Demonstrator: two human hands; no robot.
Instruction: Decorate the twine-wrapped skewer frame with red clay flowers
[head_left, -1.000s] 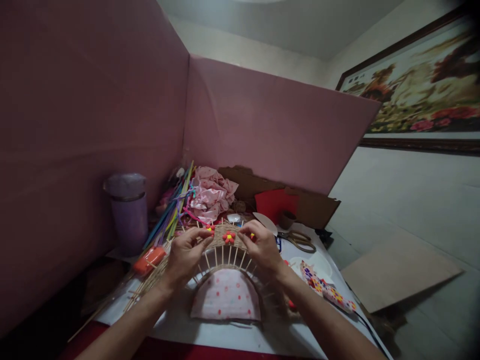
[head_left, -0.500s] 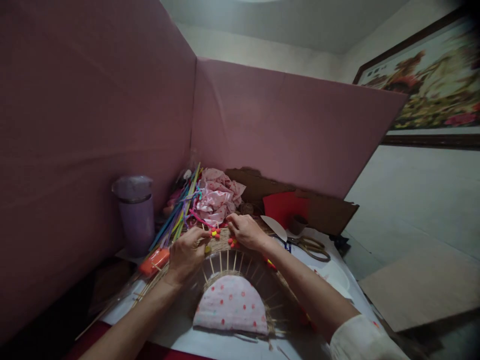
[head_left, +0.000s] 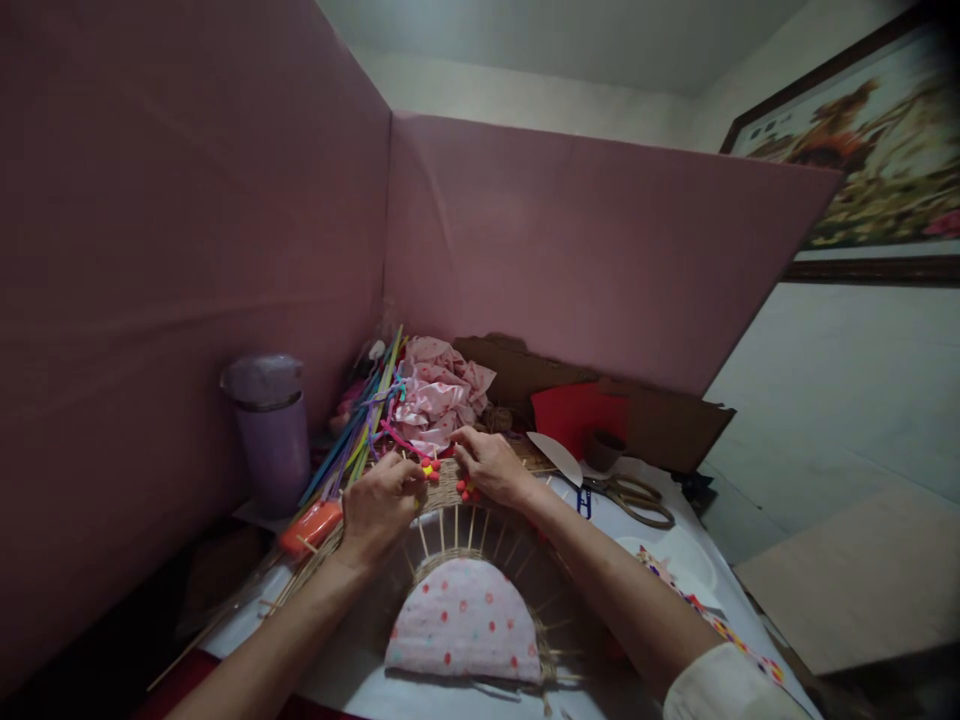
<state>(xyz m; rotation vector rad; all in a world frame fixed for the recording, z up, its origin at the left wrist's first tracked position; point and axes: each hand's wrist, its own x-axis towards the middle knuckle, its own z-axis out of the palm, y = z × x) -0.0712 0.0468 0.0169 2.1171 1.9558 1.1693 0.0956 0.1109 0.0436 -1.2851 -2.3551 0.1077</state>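
A half-round woven frame with thin sticks (head_left: pixel 471 525) lies in front of me, a dotted white cloth half-circle (head_left: pixel 465 618) at its middle. Along its outer woven band (head_left: pixel 446 487) are small red flowers. My left hand (head_left: pixel 384 500) is closed, its thumb and finger pinching the left side of a red flower with a yellow centre (head_left: pixel 430 469). My right hand (head_left: pixel 491 467) bends over the band's upper edge with fingers closed on it, beside a second red flower (head_left: pixel 466 489). That flower is partly covered by the hand.
Scissors (head_left: pixel 637 500) lie at the right beside a white plate (head_left: pixel 694 562). Pipe cleaners (head_left: pixel 352 430) and crumpled pink cloth (head_left: pixel 439 395) lie behind the frame. A purple tumbler (head_left: pixel 271 440) and an orange packet (head_left: pixel 311 528) stand left. Pink panels (head_left: pixel 585 250) enclose the back and left.
The view has shifted slightly, showing more beads and the plate at the right. Both hands stay at nearly the same spots on the band.
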